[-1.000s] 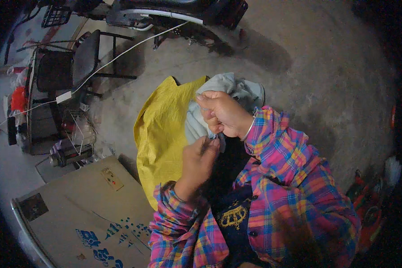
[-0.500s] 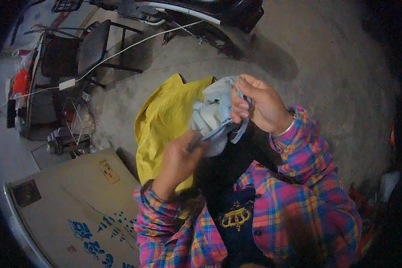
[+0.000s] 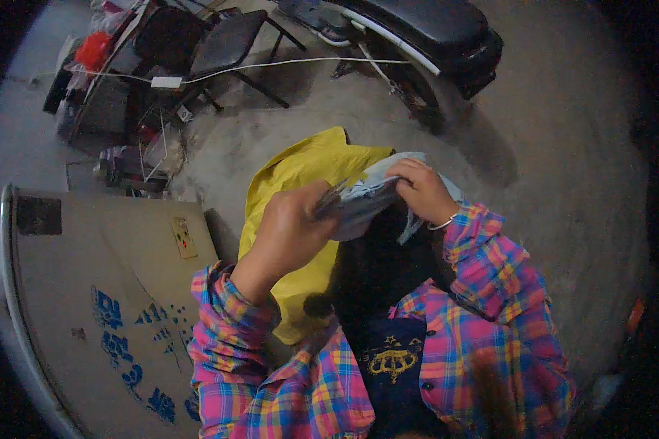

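A light blue cloth (image 3: pixel 366 208), perhaps denim, hangs bunched between my two hands above my lap. My right hand (image 3: pixel 425 192) is closed on its upper edge, with the fingers curled over the fold. A loose strip of the cloth dangles below that hand. At the cloth's left end my left hand (image 3: pixel 293 227) is closed; a small dark greyish thing shows by its fingertips, blurred and too hidden to name. Beneath and to the left, a yellow woven sack (image 3: pixel 285 175) drapes down past my left wrist.
At the left stands a beige panel (image 3: pixel 124 256) with blue markings and a metal edge. Dark chairs (image 3: pixel 231 47) and a cluttered table are at the far left. A black scooter (image 3: pixel 439 36) is parked ahead, with a white cable (image 3: pixel 285 62) strung across near it.
My right hand has turned over, knuckles now up, and sits slightly lower on the cloth. The left hand is raised against the cloth's end. The whole view has shifted.
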Demonstrator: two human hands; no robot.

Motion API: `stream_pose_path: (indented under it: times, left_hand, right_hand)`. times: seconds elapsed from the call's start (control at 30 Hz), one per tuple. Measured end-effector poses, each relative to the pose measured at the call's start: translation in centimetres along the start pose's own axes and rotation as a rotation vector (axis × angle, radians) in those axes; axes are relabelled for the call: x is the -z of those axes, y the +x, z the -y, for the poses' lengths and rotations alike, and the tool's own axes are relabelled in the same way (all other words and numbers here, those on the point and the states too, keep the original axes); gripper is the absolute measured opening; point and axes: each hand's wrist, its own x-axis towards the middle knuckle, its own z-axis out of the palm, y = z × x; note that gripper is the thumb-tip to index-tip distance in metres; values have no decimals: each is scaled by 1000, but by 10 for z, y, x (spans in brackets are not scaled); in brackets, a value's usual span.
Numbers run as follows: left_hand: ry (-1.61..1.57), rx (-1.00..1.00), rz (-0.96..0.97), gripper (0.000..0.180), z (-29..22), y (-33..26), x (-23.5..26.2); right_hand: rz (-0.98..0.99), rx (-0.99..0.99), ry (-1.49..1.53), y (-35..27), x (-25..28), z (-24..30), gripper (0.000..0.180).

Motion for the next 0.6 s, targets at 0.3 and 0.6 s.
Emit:
stream_pose_path:
  times: [0.3, 0.6]
  left_hand:
    - [157, 4, -88, 19, 11, 0, 8]
    - [433, 16, -851, 24, 45, 15, 73]
  right_hand:
    - [-204, -126, 215, 22, 27, 35, 37]
    - [-682, 304, 29, 2, 189, 145, 29]
